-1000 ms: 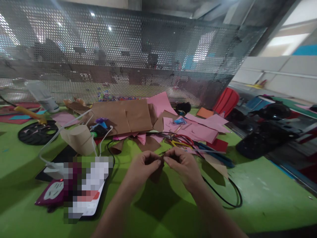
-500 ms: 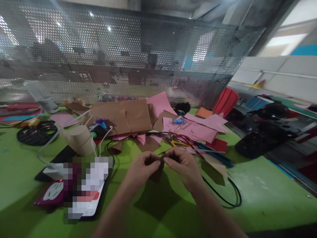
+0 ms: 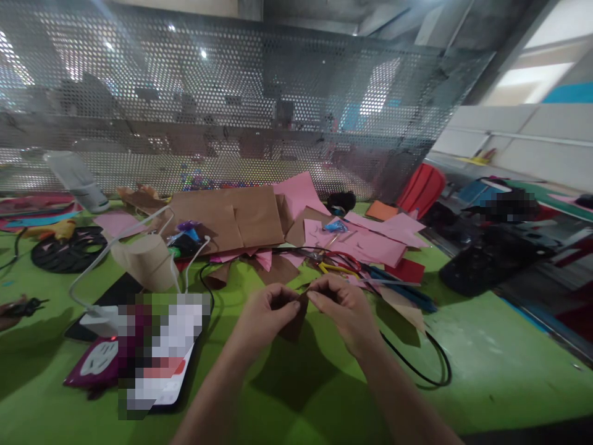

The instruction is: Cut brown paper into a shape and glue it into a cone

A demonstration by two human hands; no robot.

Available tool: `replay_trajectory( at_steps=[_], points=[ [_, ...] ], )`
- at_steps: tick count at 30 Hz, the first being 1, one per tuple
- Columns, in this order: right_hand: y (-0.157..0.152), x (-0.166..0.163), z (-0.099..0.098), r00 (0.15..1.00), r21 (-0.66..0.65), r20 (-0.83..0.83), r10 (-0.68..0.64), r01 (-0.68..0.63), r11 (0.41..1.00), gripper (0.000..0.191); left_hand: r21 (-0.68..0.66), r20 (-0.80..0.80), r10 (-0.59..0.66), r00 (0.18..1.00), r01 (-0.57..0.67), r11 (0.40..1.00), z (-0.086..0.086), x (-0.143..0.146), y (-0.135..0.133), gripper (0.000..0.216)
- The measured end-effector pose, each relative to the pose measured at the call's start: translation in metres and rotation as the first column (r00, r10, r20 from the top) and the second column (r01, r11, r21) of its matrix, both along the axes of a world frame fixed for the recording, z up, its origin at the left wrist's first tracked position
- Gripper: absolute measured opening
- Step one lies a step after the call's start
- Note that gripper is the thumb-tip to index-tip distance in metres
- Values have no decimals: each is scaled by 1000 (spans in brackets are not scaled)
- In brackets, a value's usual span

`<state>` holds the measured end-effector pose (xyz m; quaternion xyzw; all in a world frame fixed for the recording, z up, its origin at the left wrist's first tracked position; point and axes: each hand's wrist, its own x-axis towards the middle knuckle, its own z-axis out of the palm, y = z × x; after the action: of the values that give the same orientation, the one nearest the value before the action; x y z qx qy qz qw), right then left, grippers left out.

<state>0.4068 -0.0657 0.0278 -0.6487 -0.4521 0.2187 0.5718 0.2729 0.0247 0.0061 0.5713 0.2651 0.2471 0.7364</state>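
My left hand [image 3: 265, 315] and my right hand [image 3: 341, 309] meet above the green table [image 3: 486, 352], both pinched on a small piece of brown paper [image 3: 296, 318] that hangs between the fingertips. Brown paper sheets [image 3: 241, 216] and pink paper sheets [image 3: 370, 241] lie spread just beyond my hands. Scissors with red and yellow handles [image 3: 338, 264] rest among the pink sheets, close to my right hand.
A black cable [image 3: 430, 364] loops right of my right wrist. A brown paper roll [image 3: 148, 262], white cables and a phone [image 3: 157, 352] lie left. A black disc [image 3: 69, 248] sits far left, a perforated metal screen [image 3: 278, 105] behind, and another person's hand [image 3: 13, 309] at the left edge.
My hands stay pinched on the brown paper, almost still. At the far left the yellow-handled tool shifted and another person's hand with a small dark thing has come into view.
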Motion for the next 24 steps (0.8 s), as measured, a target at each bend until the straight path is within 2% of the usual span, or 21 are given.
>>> replay_trajectory(
  at_steps=[7,14,18,21,24],
  points=[
    [0,0,0,1000,-19,-8,1,-2,1000,12,2,-8,7,1000,-7,1000,4,-1,1,26],
    [2,1,-5,996,-70,-56,76,-80,994,15,-60,59,110,992,-107,992,4,-1,4,28],
    [-1,-3,-4,988,-132,35,147,-142,981,24,-98,107,221,969,-211,973,3,-2,6,26],
    [-2,-8,-3,967,-110,153,202,-186,976,40,-155,112,280,954,-261,953,3,-3,8,29],
    [-2,-10,-5,945,-75,288,152,-136,988,38,-193,121,281,952,-255,947,4,-2,8,32]
  ],
)
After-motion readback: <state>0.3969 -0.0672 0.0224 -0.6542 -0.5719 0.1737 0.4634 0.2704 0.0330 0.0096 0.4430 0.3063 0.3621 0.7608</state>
